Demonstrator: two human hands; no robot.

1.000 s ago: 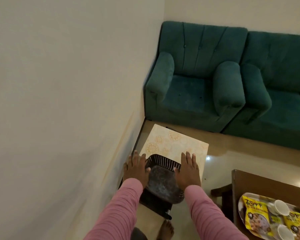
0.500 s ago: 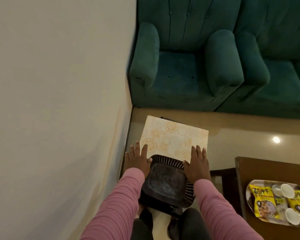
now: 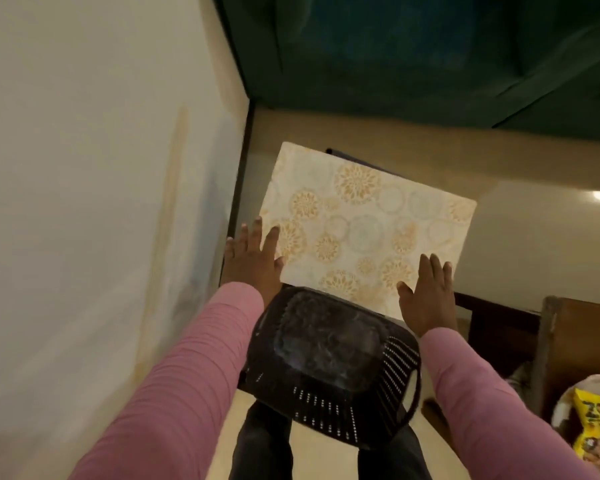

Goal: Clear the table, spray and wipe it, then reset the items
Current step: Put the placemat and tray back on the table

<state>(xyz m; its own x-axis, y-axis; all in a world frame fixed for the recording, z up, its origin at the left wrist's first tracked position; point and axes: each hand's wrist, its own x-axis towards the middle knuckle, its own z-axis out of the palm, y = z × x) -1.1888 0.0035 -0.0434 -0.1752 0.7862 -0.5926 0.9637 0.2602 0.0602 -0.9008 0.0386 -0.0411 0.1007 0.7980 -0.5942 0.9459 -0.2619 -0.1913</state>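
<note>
A small table with a cream, flower-patterned top point(image 3: 364, 220) stands by the wall. A black perforated basket point(image 3: 333, 355) sits upside down over the table's near edge, between my forearms. My left hand point(image 3: 253, 254) lies flat at the table's left edge, fingers spread, its heel by the basket's far left corner. My right hand point(image 3: 426, 296) rests flat on the near right part of the top, just past the basket's far right corner. Neither hand wraps around anything.
A cream wall point(image 3: 84, 202) runs close on the left. A teal sofa point(image 3: 430, 46) fills the back. A dark wooden table point(image 3: 579, 327) at the right carries a tray with yellow snack packets point(image 3: 596, 427). My dark-trousered legs point(image 3: 260, 445) show below the basket.
The view has tilted down and closer. My hands have slid forward off the basket's sides towards the patterned top, and the basket now sits nearer to me.
</note>
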